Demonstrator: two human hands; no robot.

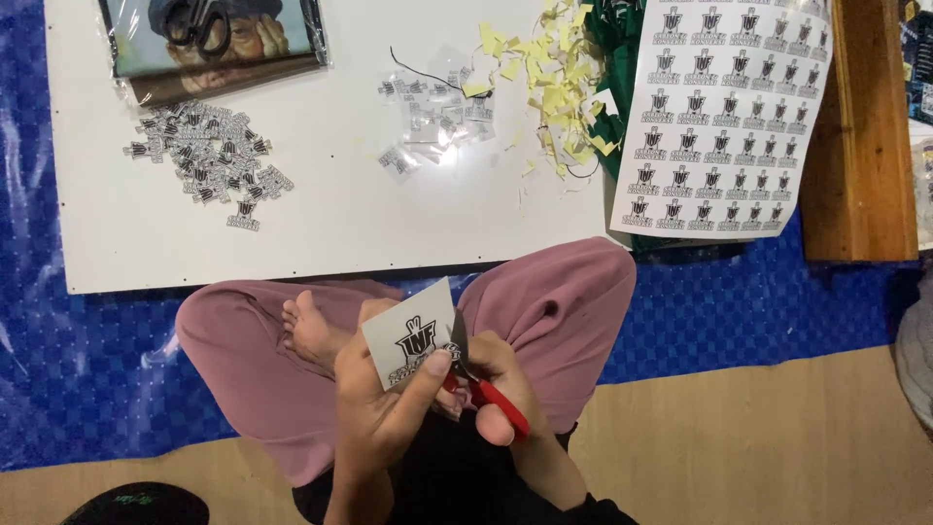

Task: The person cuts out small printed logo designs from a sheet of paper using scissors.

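Just below the white board point(321, 233), over my lap: one printed sticker piece point(410, 335), pinched in my left hand point(384, 403); red-handled scissors point(486, 389), gripped by my right hand point(501, 374), blades at its edge, mid-trim; next cut must follow the outline closely.

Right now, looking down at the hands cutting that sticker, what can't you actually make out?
Head view only:
- Scissor blades of the red-handled scissors: mostly hidden behind the sticker piece and the right hand.
- Left hand palm side: hidden, only its back shows.
- Pile of cut-out stickers: too small to count.
- Black scissors at the top: cut off by the frame edge.
- Sticker sheet: its top runs out of frame.
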